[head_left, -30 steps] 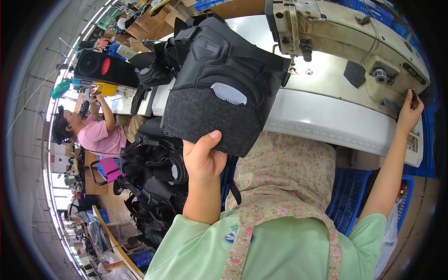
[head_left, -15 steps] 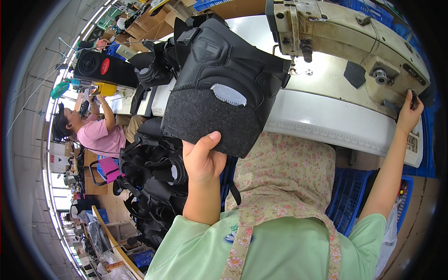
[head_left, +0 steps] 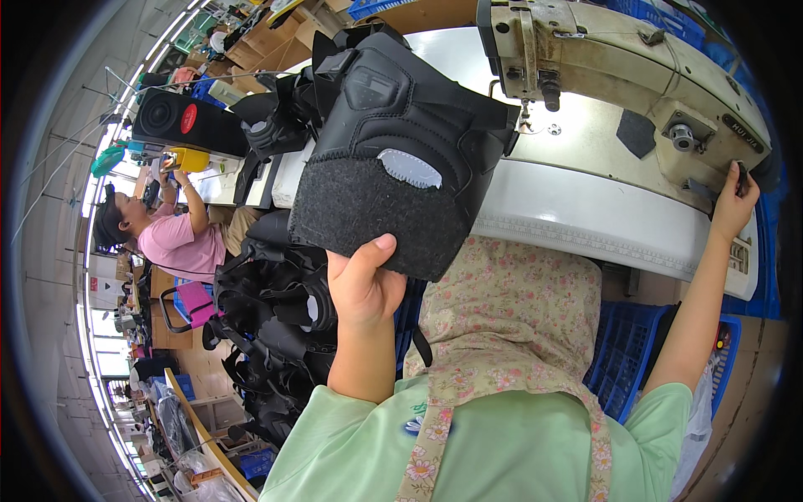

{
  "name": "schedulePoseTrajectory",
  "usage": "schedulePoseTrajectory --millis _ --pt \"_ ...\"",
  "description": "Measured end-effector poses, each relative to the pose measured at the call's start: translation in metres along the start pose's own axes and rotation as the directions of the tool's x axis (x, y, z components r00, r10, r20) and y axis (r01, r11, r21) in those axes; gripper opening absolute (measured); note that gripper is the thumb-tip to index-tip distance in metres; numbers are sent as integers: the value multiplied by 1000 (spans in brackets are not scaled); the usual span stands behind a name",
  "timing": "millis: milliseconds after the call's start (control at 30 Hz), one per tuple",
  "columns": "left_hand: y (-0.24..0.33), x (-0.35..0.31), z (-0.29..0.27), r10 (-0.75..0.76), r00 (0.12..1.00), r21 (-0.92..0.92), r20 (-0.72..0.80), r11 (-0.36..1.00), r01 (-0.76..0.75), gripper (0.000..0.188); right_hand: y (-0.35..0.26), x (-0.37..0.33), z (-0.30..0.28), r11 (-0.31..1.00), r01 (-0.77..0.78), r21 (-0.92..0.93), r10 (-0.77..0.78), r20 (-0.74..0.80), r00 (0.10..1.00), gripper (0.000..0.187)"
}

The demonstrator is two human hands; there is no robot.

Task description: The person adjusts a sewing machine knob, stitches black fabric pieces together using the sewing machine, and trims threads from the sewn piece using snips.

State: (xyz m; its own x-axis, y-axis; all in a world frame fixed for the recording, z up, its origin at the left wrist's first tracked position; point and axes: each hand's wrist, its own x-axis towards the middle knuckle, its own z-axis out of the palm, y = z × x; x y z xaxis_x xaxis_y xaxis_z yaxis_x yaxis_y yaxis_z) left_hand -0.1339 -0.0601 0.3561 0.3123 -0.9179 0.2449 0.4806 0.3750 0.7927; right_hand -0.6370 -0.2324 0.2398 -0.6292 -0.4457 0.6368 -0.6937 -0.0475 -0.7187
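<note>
My left hand [head_left: 365, 284] grips the lower edge of a black padded piece [head_left: 385, 109], its thumb lying on a dark grey felt panel [head_left: 360, 201]. This piece has stitched seams, a raised patch near its top and an oval opening that shows a pale zigzag-stitched edge. It is held up at the left of a sewing machine [head_left: 619, 50], near the needle area. Out at the right end of the machine, my right hand [head_left: 736, 205] is closed, its fingertips pinching something small and dark that I cannot make out.
A dark fabric scrap [head_left: 636, 134] lies on the machine bed. Many similar black pieces [head_left: 280, 335] are heaped at my left. Blue crates [head_left: 623, 356] stand below the table. Further left, a person in pink [head_left: 180, 238] works beside a black speaker [head_left: 188, 125].
</note>
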Motion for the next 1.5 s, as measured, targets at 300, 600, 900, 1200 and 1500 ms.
schedulePoseTrajectory --millis 300,600,900,1200,1500 --pt "0 0 -1 -21 1000 17 -22 1000 22 58 2 0 0 1000 -2 19 2 -7 1000 57" --pt "-1 1 1 -6 1000 -18 15 1000 6 58 -5 -1 -1 999 -20 -45 20 -7 1000 59" --pt "-1 -1 4 -11 999 -9 34 1000 11 58 -2 0 -1 998 -8 -61 8 -11 1000 58" --pt "-4 -4 4 -8 996 28 91 1000 5 57 1 1 0 999 -18 27 17 20 1000 57" --pt "-5 -5 5 -30 999 99 13 995 29 61 10 1 4 995 43 90 -40 -40 998 56"
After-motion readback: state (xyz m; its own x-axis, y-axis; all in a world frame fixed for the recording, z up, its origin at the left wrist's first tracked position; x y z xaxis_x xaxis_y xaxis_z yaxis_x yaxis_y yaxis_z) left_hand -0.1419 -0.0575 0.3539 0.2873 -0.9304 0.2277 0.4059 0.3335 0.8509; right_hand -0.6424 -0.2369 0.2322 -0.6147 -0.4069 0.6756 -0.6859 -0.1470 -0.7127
